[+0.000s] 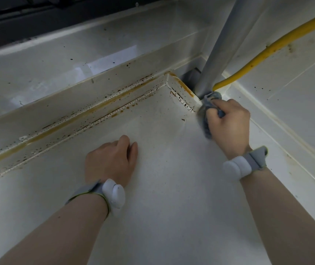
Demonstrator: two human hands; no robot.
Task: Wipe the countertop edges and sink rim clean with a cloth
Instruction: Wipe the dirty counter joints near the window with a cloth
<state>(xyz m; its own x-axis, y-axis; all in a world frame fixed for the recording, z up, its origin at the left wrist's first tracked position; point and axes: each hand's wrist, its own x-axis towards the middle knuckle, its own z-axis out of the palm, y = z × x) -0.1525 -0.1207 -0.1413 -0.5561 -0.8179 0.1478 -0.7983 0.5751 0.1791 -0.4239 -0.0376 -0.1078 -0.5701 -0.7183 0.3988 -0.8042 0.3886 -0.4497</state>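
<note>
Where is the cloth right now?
In the head view, the crumpled grey-blue cloth is on the right, gripped by the right hand and pressed at the foot of the grey metal pipe, beside the yellow hose.

- My left hand (112, 159) lies low and forward of me, palm down, knuckles up, fingers curled under at the tips and holding nothing.
- My left forearm comes in from the lower left corner, bare, with a grey strap and a white sensor (114, 194) round the wrist.
- My right hand (227, 123) is stretched further out, up and to the right, fingers curled in a fist, back of the hand toward me.
- It grips a cloth (208, 108), which bunches out past my fingers.
- My right forearm runs in from the lower right, bare, wrist banded with the same kind of white sensor (237, 166).
</note>
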